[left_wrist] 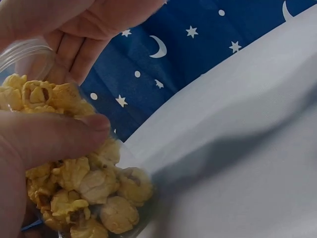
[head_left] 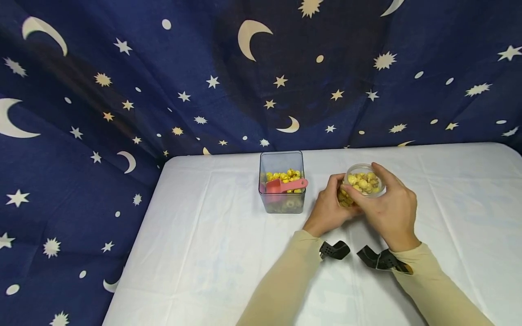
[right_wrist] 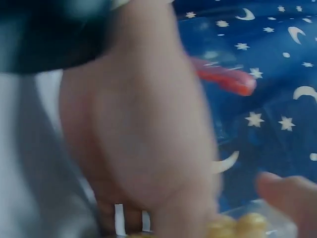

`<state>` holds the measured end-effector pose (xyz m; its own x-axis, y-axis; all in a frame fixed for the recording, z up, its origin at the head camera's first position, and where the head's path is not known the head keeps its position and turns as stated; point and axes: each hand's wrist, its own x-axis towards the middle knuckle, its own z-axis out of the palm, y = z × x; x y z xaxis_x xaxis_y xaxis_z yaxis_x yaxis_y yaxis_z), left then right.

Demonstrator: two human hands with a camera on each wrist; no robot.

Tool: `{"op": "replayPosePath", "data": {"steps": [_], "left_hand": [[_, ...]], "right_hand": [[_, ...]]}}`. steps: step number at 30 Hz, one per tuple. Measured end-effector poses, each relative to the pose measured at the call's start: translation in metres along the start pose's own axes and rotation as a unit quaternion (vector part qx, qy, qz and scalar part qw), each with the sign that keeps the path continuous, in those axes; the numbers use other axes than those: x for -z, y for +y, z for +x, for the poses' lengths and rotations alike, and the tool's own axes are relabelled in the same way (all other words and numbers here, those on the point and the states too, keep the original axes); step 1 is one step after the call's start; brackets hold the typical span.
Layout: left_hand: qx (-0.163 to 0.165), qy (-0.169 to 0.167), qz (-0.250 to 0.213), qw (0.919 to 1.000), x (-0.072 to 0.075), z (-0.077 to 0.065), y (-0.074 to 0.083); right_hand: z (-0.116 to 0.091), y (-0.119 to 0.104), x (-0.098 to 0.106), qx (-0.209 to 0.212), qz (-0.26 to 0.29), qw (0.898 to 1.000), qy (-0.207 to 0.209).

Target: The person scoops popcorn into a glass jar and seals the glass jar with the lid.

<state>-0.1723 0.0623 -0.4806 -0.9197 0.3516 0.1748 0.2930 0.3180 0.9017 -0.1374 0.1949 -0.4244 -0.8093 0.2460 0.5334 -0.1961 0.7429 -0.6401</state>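
Note:
A clear plastic jar [head_left: 376,194] of yellow popcorn [left_wrist: 89,196] tilts between both hands at the right of the table. My left hand [head_left: 328,208] grips its side, the thumb lying across the wall in the left wrist view. Over the jar's round top, my right hand [head_left: 393,206] holds the rim from the right, thumb at the near side and a finger at the far side. In the right wrist view, the back of a hand covers most of the jar. Part of the jar's lower side is hidden behind the hands.
Left of the hands stands a clear grey square container [head_left: 283,207] with more popcorn [head_left: 291,174] in it. A pink scoop [head_left: 281,185] lies across its top. White cloth [head_left: 212,253] covers the table; a blue curtain [head_left: 183,68] with moons and stars hangs behind.

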Motion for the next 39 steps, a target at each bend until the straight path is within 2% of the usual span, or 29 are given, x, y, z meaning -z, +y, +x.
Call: {"op": "replayPosePath", "data": {"steps": [2, 4, 8, 10, 12, 17, 22, 29, 39], "left_hand": [[0.004, -0.002, -0.011, 0.9999, 0.001, 0.001, -0.001], [0.010, -0.003, -0.023, 0.9997, 0.002, 0.001, -0.002], [0.019, -0.004, -0.028, 0.9994, 0.001, 0.003, -0.002], [0.018, -0.006, -0.026, 0.9995, -0.001, 0.003, -0.002], [0.017, -0.006, -0.025, 0.9995, -0.001, 0.003, -0.002], [0.019, -0.007, -0.024, 0.9995, -0.002, 0.004, -0.001], [0.027, -0.003, -0.018, 0.9995, -0.002, 0.003, -0.001], [0.027, 0.004, -0.007, 0.9996, -0.003, 0.002, 0.000], [0.029, 0.007, -0.012, 0.9995, -0.003, 0.003, 0.001]], "right_hand": [[0.005, 0.000, 0.006, -0.010, 0.009, 0.999, -0.048], [0.012, 0.003, 0.014, -0.027, 0.024, 0.993, -0.110], [0.026, 0.018, 0.028, -0.041, 0.076, 0.969, -0.230], [0.029, 0.026, 0.032, -0.035, 0.107, 0.958, -0.264], [0.031, 0.033, 0.032, -0.021, 0.134, 0.951, -0.278], [0.032, 0.043, 0.030, -0.008, 0.167, 0.948, -0.272], [0.031, 0.041, 0.029, -0.019, 0.151, 0.951, -0.269], [0.028, 0.030, 0.031, -0.004, 0.100, 0.965, -0.244], [0.019, 0.012, 0.021, -0.044, 0.067, 0.984, -0.161]]}}
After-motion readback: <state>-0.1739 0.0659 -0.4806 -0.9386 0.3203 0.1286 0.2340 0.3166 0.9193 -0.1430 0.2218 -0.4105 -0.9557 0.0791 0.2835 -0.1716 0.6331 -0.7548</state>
